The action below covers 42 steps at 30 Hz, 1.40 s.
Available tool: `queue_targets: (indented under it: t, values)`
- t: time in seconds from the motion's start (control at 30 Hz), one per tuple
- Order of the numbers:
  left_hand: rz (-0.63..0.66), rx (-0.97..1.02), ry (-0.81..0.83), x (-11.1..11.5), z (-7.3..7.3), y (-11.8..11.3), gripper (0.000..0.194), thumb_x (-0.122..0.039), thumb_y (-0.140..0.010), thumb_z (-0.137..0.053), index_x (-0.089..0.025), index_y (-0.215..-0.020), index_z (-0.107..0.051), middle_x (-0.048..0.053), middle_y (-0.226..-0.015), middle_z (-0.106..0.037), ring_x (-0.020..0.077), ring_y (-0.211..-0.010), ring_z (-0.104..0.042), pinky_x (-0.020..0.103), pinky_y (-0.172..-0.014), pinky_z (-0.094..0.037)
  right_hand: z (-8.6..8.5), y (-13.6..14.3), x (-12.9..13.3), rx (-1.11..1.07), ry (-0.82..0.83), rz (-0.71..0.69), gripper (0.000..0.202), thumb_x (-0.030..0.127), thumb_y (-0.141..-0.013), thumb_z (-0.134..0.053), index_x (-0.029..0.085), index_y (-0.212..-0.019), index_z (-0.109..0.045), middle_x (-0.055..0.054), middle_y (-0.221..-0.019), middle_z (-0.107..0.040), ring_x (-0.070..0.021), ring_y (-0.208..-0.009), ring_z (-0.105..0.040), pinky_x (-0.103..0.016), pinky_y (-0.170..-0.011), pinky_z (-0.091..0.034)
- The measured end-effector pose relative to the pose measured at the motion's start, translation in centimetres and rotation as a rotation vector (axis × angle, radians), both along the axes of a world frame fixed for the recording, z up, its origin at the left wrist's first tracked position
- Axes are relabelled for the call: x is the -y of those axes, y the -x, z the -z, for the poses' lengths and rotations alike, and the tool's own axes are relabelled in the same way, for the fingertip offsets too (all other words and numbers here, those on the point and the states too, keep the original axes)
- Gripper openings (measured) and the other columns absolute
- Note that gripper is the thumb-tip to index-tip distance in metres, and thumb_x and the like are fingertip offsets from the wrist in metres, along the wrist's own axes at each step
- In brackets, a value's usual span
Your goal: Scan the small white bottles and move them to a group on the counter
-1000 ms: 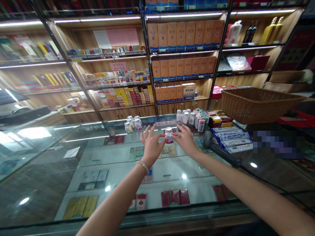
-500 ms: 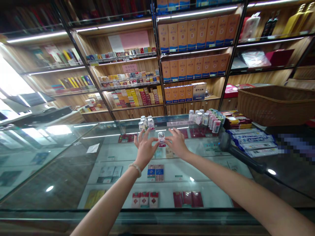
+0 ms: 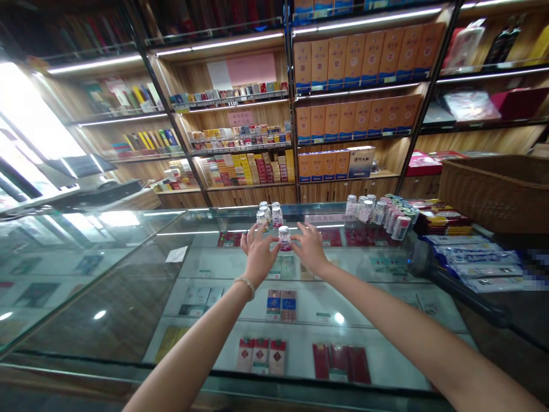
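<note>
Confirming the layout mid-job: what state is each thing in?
Left hand: pinching small jar
Right hand: pinching small jar
Small jar: upright, capped; lifted or resting unclear
Rear-left jars: upright, capped
Scanner: lying down
Basket: open-topped, contents hidden
Paper slip: lying flat
Blue-white packets: lying flat

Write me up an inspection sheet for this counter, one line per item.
Surface: glass counter, packs on show beneath it, light glare on top.
Job's things: small capped jar, upright between the hands; a group of similar jars just behind.
Clutter: at right, more jars and tubes, blue-and-white packets and a wicker basket; at left, a paper slip.
Hands: left and right pinch the jar from opposite sides; bracelet on the left wrist.
Cables: one dark cord, from what looks like a handheld scanner; far end out of view.
Surroundings: lit wooden shelves with orange boxes; other people: nothing seen.
</note>
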State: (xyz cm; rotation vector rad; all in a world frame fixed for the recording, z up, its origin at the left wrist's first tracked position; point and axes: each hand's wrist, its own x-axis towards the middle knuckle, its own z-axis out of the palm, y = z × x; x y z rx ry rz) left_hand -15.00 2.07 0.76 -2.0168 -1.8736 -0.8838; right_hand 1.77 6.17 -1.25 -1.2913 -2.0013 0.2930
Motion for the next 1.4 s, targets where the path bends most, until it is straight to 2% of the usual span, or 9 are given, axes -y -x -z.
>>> queue_targets:
  t: [0.33,0.47,0.63,0.8,1.03,1.13,1.23,1.4]
  values:
    - [-0.069,0.003,-0.013,-2.9,-0.3,1.5,0.016,-0.029,-0.089,-0.066,-0.026,-0.098,-0.079,0.011,-0.154,-0.051,0.0389,-0.149,-0.033,0.07,-0.119,-0.018,0.0,3.3,-3.3,0.003,0.015,0.052,0.025,0.031,-0.096,-0.061,0.022,-0.113,-0.077,-0.013,-0.157,-0.047,-0.0317,-0.148,-0.031,-0.055,-0.116,-0.025]
    - [-0.107,-0.017,-0.032,-4.0,0.1,1.9,0.015,-0.031,-0.089,-0.066,-0.026,-0.097,-0.078,0.011,-0.155,-0.05,0.0382,-0.148,-0.034,0.069,-0.12,-0.017,0.0,4.3,-4.4,0.002,0.006,0.074,0.026,0.032,-0.096,-0.06,0.021,-0.112,-0.077,-0.013,-0.158,-0.046,-0.0314,-0.148,-0.03,-0.053,-0.116,-0.025]
    - [-0.16,-0.047,-0.096,-4.8,0.8,2.0,0.016,-0.029,-0.086,-0.068,-0.026,-0.099,-0.077,0.011,-0.161,-0.042,0.0358,-0.151,-0.028,0.064,-0.122,-0.013,0.1,4.8,-5.0,-0.006,-0.009,0.1,0.026,0.034,-0.097,-0.059,0.022,-0.11,-0.078,-0.014,-0.156,-0.048,-0.0318,-0.148,-0.03,-0.054,-0.115,-0.024]
    - [-0.173,-0.069,-0.12,-4.9,0.8,1.9,0.016,-0.028,-0.084,-0.07,-0.029,-0.099,-0.076,0.006,-0.161,-0.043,0.035,-0.152,-0.029,0.063,-0.123,-0.013,0.3,5.0,-5.5,0.007,-0.036,0.108,0.024,0.035,-0.096,-0.061,0.021,-0.105,-0.078,-0.014,-0.157,-0.047,-0.0318,-0.149,-0.028,-0.054,-0.116,-0.022]
    - [-0.178,-0.029,-0.139,-4.4,0.1,2.0,0.02,-0.026,-0.086,-0.069,-0.032,-0.104,-0.076,0.006,-0.159,-0.046,0.0351,-0.151,-0.031,0.064,-0.121,-0.019,0.3,5.0,-5.6,0.006,-0.034,0.11,0.024,0.034,-0.096,-0.06,0.02,-0.104,-0.078,-0.015,-0.157,-0.047,-0.0313,-0.149,-0.028,-0.055,-0.116,-0.021]
    - [-0.197,0.0,-0.156,-4.3,-0.1,2.1,0.013,-0.029,-0.088,-0.068,-0.029,-0.097,-0.077,0.007,-0.157,-0.048,0.0343,-0.149,-0.034,0.063,-0.121,-0.02,0.3,4.9,-5.5,0.009,-0.047,0.113,0.023,0.033,-0.096,-0.061,0.02,-0.102,-0.078,-0.015,-0.158,-0.046,-0.0308,-0.149,-0.029,-0.055,-0.117,-0.021]
    - [-0.196,0.005,-0.145,-4.2,0.0,2.3,0.011,-0.031,-0.088,-0.068,-0.028,-0.089,-0.078,0.006,-0.156,-0.05,0.0349,-0.149,-0.035,0.063,-0.121,-0.02,0.3,5.0,-5.4,0.004,-0.055,0.121,0.022,0.034,-0.095,-0.062,0.02,-0.098,-0.078,-0.015,-0.157,-0.047,-0.0313,-0.149,-0.03,-0.055,-0.117,-0.022]
    - [-0.179,-0.003,-0.146,-4.1,0.5,2.5,0.014,-0.03,-0.088,-0.068,-0.032,-0.095,-0.081,0.005,-0.154,-0.052,0.0357,-0.148,-0.034,0.067,-0.12,-0.02,0.5,5.0,-5.5,0.003,-0.094,0.125,0.022,0.034,-0.094,-0.062,0.019,-0.095,-0.078,-0.015,-0.156,-0.048,-0.0316,-0.147,-0.032,-0.055,-0.115,-0.023]
